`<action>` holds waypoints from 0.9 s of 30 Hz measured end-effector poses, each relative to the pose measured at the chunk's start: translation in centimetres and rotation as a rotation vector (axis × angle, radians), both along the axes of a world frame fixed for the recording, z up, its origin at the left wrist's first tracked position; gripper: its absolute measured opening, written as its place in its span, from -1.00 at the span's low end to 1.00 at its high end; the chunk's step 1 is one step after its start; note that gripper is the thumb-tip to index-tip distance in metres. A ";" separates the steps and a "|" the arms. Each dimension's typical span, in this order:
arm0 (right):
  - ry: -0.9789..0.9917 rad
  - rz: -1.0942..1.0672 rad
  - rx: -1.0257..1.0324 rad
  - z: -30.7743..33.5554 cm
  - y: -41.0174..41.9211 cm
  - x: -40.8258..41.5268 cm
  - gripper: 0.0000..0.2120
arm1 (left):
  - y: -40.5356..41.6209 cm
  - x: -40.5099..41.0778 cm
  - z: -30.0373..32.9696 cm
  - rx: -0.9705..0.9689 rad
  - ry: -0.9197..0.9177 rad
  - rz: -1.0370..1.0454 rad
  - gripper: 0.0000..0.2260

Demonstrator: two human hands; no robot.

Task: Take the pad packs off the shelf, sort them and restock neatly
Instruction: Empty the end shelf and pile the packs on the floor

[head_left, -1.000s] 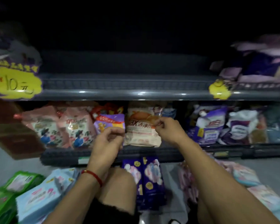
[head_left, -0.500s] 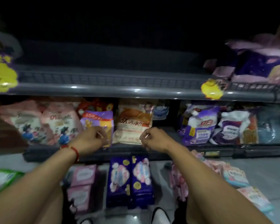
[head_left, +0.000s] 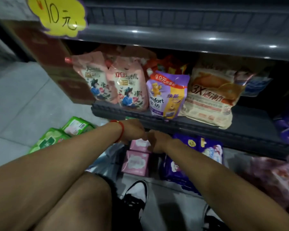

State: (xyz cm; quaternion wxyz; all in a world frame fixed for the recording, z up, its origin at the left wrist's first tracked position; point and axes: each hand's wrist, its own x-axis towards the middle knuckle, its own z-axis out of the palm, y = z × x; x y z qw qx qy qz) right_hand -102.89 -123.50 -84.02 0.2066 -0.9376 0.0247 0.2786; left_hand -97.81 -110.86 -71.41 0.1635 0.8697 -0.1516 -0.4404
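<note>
While the dark shelf (head_left: pixel 207 127) carried detergent pouches (head_left: pixel 128 85) along its front edge, pad packs sat on the floor under it: purple packs (head_left: pixel 205 147) below the shelf's middle, green packs (head_left: pixel 53 139) off its left end, pink packs (head_left: pixel 135 162) between them. Left hand (head_left: pixel 133 130) and right hand (head_left: pixel 158 142) met knuckle to knuckle just above the pink packs, fingers curled; cannot tell if either grasped anything. Red wrist cord (head_left: pixel 121 130) on the left.

Both hands dropped from the shelf, meeting above the pink packs (head_left: pixel 137 161).
</note>
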 end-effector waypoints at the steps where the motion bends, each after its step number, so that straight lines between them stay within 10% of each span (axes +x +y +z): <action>1: -0.016 -0.001 -0.005 -1.1 0.4 0.2 -0.49 | 0.0 -0.2 -1.2 -0.031 0.028 0.069 -0.80; 13: -0.180 0.089 -0.207 -8.2 2.6 1.2 -0.20 | 5.4 -7.7 -17.7 -0.150 0.521 1.144 -0.74; 27: -0.113 -0.116 -0.143 -8.1 1.6 0.4 -0.08 | 7.4 -8.3 -22.1 -0.451 0.482 1.500 -0.57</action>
